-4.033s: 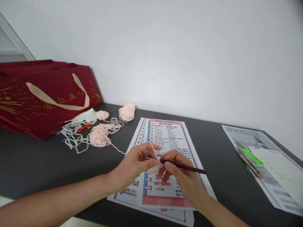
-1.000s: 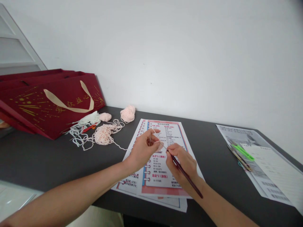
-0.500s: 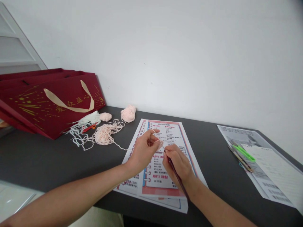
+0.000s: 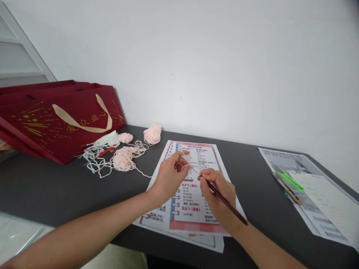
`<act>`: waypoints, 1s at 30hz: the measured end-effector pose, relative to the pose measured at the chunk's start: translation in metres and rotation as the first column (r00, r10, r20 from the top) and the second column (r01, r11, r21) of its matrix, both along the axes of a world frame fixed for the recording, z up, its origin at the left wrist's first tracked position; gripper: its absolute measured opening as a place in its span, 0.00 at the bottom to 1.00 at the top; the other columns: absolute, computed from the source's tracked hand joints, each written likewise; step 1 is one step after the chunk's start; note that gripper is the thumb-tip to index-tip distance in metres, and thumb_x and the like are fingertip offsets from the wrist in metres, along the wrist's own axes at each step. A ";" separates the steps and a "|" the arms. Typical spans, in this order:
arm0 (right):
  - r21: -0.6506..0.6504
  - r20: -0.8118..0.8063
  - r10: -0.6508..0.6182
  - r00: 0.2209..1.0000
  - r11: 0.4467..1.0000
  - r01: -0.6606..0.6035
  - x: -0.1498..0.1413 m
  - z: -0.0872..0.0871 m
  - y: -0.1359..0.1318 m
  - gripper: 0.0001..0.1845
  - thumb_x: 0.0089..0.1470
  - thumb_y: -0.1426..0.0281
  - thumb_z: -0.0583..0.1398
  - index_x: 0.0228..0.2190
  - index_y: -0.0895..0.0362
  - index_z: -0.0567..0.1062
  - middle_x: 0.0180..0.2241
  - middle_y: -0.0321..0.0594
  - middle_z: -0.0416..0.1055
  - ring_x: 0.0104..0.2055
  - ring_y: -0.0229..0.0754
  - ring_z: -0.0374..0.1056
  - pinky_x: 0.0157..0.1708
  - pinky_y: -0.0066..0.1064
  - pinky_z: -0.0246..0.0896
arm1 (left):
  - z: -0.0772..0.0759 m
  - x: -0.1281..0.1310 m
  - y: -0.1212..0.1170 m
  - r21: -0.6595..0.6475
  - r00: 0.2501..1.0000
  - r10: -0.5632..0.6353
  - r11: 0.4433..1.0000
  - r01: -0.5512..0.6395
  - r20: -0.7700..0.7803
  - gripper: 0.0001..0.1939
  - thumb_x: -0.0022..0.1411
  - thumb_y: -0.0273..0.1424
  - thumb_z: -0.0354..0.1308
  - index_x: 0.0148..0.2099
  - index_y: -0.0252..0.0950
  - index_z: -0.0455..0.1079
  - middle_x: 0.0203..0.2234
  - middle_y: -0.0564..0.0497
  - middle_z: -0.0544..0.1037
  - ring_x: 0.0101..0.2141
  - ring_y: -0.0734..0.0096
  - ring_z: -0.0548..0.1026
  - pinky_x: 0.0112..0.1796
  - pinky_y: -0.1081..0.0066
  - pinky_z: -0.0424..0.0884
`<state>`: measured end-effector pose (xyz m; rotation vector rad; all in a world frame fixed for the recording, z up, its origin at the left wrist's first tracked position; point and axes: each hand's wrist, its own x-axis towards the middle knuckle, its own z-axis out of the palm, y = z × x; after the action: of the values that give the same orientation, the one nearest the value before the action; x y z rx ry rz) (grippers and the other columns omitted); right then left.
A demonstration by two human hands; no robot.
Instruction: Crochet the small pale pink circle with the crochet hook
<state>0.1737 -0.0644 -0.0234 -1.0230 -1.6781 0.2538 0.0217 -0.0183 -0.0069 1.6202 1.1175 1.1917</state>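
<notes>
Pink yarn is strung over the raised fingers of the left hand, frame center above the printed sheet; its strand trails left toward the loose pink tangle on the desk. Left hand: thumb and forefinger nearly closed, yarn held there, other fingers curled; worked piece, if any, too small to tell. Right hand: closed pencil-style on the dark handle of the hook, handle slanting to lower right, metal shaft pointed up-left at the left fingertips. Whether a loop is caught on the tip can't be told.

Judged: yarn best kept evenly taut over the left forefinger, neither slack nor strained. Pinch best set close to the hook tip, so the stitch isn't dragged. Hook should be turned by small wrist rolls, with its notch faced toward the strand and angled down when drawn through, so plies aren't split. Slack should be fed from the tangle in short lengths; a snag there could spoil tension.
</notes>
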 end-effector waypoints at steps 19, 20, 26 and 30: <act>0.188 0.169 0.056 0.984 0.978 -0.088 0.000 0.004 0.000 0.10 0.53 0.81 0.56 0.32 0.53 0.66 0.32 0.38 0.71 0.33 0.40 0.71 0.32 0.31 0.68 | 0.002 0.001 -0.005 0.095 0.999 -0.003 0.995 0.006 -0.036 0.16 0.56 0.25 0.56 0.49 0.37 0.68 0.26 0.55 0.72 0.26 0.75 0.67 0.32 0.74 0.64; 0.161 0.143 0.053 0.988 0.984 -0.076 -0.001 0.005 -0.001 0.09 0.53 0.80 0.56 0.32 0.53 0.66 0.31 0.38 0.71 0.31 0.39 0.70 0.31 0.30 0.67 | 0.002 0.001 -0.005 0.104 0.999 -0.002 0.995 0.007 -0.044 0.16 0.56 0.24 0.56 0.49 0.37 0.68 0.26 0.55 0.72 0.26 0.76 0.67 0.32 0.74 0.65; -0.028 -0.039 -0.010 0.999 1.000 0.009 -0.007 0.005 -0.002 0.07 0.57 0.77 0.55 0.30 0.54 0.64 0.29 0.36 0.69 0.27 0.36 0.67 0.26 0.27 0.65 | 0.001 0.000 -0.006 0.130 0.997 0.004 0.992 0.006 -0.082 0.16 0.57 0.24 0.54 0.49 0.37 0.69 0.28 0.54 0.72 0.27 0.75 0.67 0.33 0.73 0.64; 0.213 0.300 0.088 0.950 0.964 -0.157 -0.001 0.000 0.002 0.09 0.55 0.81 0.53 0.33 0.55 0.64 0.33 0.42 0.68 0.34 0.41 0.67 0.32 0.33 0.68 | 0.000 0.002 -0.002 0.014 1.000 -0.015 1.000 0.015 0.023 0.17 0.55 0.26 0.57 0.49 0.36 0.68 0.27 0.54 0.72 0.27 0.75 0.68 0.32 0.73 0.65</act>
<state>0.1722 -0.0627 -0.0233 -0.8058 -1.9869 -0.0169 0.0238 -0.0205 -0.0068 1.6187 1.0830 1.2086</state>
